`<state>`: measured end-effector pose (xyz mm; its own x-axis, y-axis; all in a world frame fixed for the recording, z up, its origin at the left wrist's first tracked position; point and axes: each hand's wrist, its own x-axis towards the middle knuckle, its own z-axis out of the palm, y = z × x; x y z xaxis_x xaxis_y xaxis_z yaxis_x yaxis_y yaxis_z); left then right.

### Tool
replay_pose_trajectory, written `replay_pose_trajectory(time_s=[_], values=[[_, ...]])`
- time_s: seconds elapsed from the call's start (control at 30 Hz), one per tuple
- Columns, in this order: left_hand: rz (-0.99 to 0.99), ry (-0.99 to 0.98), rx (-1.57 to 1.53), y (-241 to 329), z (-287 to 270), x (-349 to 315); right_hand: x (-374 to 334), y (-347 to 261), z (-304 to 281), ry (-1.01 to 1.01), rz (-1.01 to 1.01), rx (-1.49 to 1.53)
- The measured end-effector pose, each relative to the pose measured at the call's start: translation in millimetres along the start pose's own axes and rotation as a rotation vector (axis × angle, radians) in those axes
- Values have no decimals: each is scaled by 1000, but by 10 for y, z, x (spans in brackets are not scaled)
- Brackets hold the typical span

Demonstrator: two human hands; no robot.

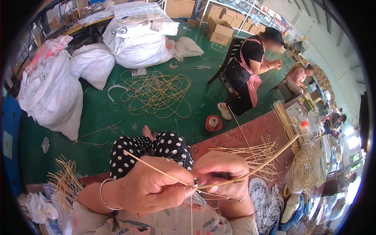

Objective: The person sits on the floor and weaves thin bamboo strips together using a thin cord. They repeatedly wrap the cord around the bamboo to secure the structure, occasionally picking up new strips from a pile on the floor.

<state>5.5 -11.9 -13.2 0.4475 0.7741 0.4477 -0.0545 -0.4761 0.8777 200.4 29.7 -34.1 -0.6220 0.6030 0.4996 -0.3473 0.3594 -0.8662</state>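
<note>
In front of my chest, both hands meet at a joint of thin tan cane strips. My left hand (145, 184) is closed, thumb and forefinger pinching the joint. A short cane strip (147, 163) sticks out of it to the upper left. My right hand (225, 170) is closed just beside it, fingers curled at the strips. A longer, thicker cane strip (270, 159) runs from the joint past my right hand to the upper right. Below that hand, a thin cane loop (215, 197) shows partly. A fine pale strand (192, 215) hangs down from the joint. My right fingertips are partly hidden.
Cut cane sticks (258, 154) lie on a reddish board (203, 148) at right, near cane bundles (305, 168). More sticks (64, 178) are at left. Ahead are a cane coil (156, 94), a red bucket (213, 123), white sacks (55, 90) and a seated co-worker (250, 66).
</note>
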Motion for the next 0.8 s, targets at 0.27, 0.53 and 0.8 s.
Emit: replay_pose_trajectory(time_s=[0.27, 0.53, 0.8], values=[[55, 41, 192, 28, 6, 3, 17, 190, 85, -25, 105, 151], [206, 35, 305, -62, 35, -1, 39, 268, 89, -36, 235, 467], [215, 217, 572, 2, -82, 10, -152, 123, -19, 471, -207, -81]])
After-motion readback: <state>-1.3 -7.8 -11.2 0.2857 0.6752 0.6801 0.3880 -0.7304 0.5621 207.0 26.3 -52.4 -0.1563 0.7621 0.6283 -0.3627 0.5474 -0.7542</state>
